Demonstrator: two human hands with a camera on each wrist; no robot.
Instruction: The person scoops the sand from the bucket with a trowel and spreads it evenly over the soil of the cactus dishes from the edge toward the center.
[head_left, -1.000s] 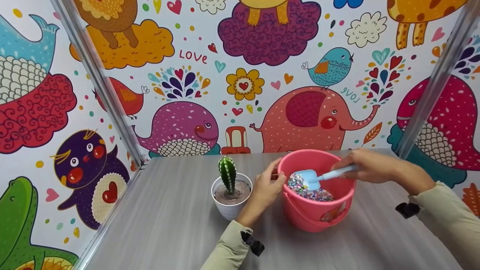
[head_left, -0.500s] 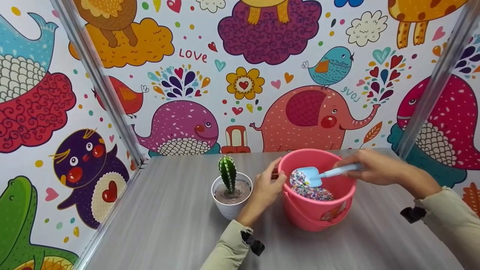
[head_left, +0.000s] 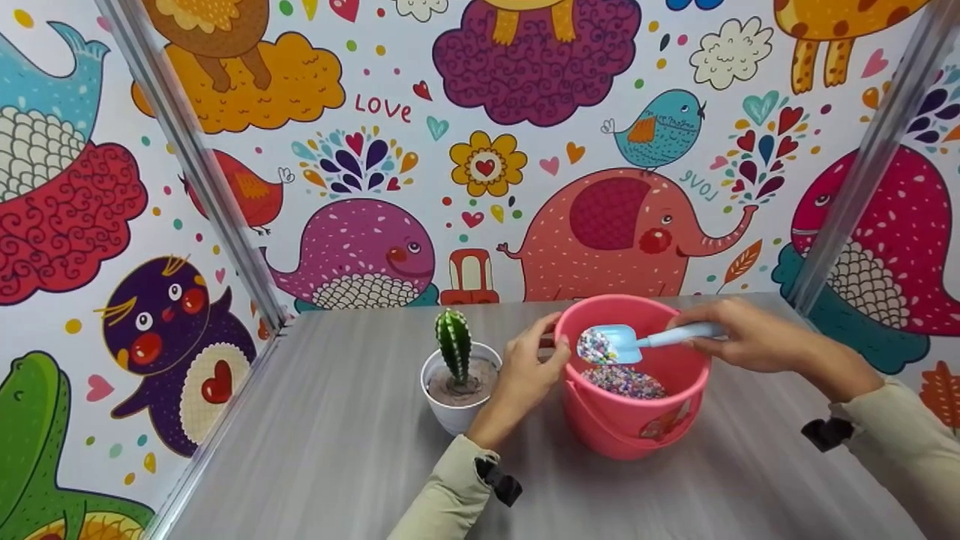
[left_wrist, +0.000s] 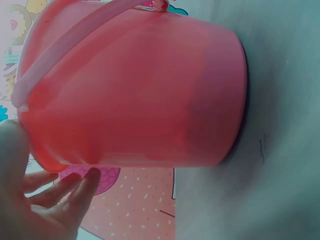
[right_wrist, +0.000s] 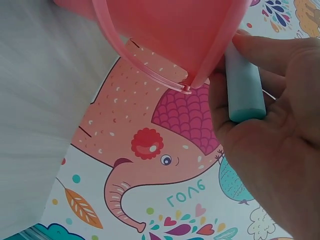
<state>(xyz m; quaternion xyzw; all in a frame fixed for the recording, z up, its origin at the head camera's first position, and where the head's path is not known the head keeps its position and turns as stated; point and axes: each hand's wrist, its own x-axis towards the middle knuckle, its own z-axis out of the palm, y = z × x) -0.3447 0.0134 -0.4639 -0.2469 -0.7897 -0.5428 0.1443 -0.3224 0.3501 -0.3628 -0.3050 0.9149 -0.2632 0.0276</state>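
A pink bucket (head_left: 622, 427) stands upright on the grey table, with a mound of small multicoloured beads (head_left: 626, 381) at its bottom. My right hand (head_left: 757, 337) grips the pale blue handle of a small toy shovel (head_left: 619, 341); the handle's end shows in the right wrist view. Beads lie on the shovel's blade, which is held level inside the bucket, above the mound. My left hand (head_left: 529, 364) holds the bucket at its left rim. In the left wrist view, the thumb is at the rim and the fingers (left_wrist: 82, 192) spread along the bucket's side.
Left of the bucket, partly behind my left forearm, stands a white pot (head_left: 457, 416) with a green cactus (head_left: 454, 349). The bucket's pink carrying handle (head_left: 607, 431) hangs down its front. A printed cartoon wall (head_left: 480, 90) closes off the table's back.
The shovel has risen out of the bead mound with beads on its blade and now sits higher and level. My left hand stays at the bucket's rim.
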